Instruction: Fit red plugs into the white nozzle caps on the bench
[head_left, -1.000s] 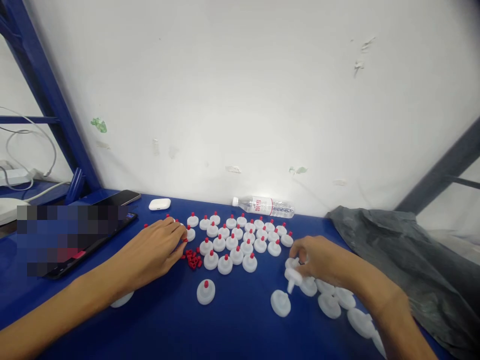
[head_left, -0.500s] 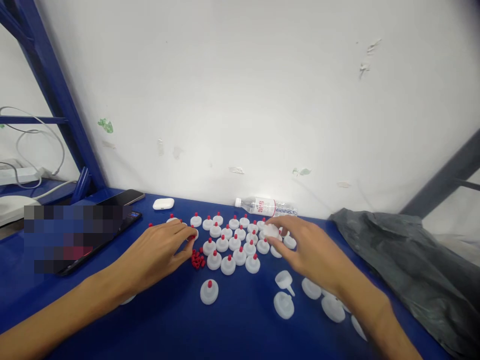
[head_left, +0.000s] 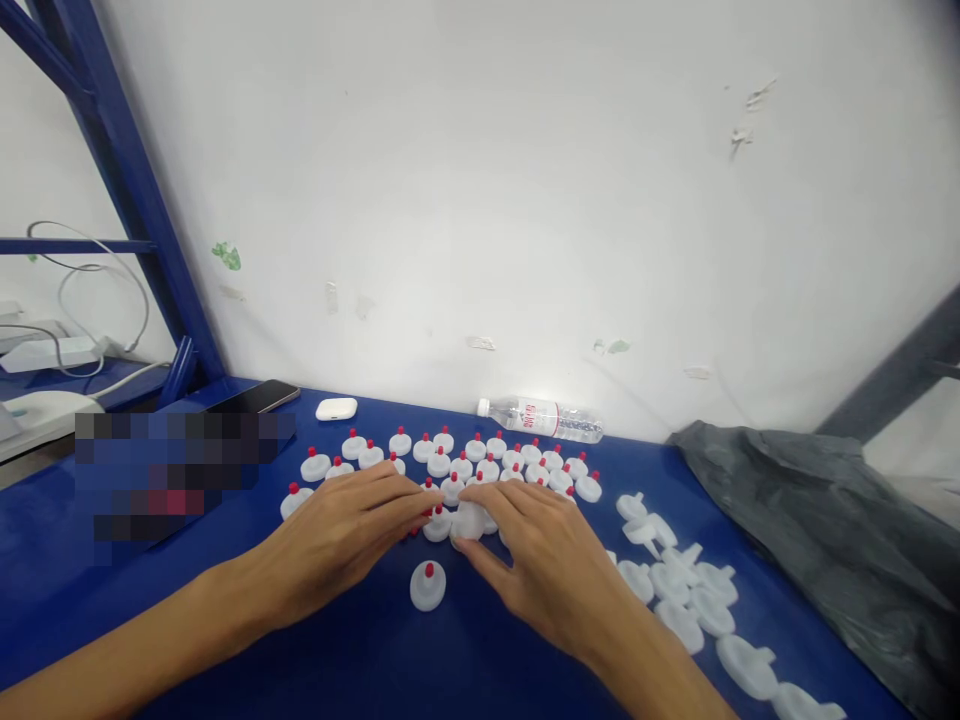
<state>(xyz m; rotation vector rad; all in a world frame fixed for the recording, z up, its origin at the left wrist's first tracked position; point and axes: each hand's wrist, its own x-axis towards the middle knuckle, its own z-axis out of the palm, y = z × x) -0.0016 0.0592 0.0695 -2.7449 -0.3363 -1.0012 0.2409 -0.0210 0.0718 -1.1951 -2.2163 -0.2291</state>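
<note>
Both hands low in the middle of the frame, meeting over the blue table [head_left: 352, 660]. Right hand [head_left: 551, 565] pinching a bare white cap [head_left: 469, 522] between thumb and fingertips, just below the rows of red-tipped caps [head_left: 480, 460]. Left hand [head_left: 345, 535] flat, fingers half spread, tips right beside that cap. One lone capped piece [head_left: 428, 586] just below. Uncapped white pieces [head_left: 679, 590] scattered lower right. Water bottle [head_left: 541, 418] lying against the wall.

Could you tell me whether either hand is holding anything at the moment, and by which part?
The right hand pinches a white cap by its rim. The left hand touches it, holding nothing visible.
</note>
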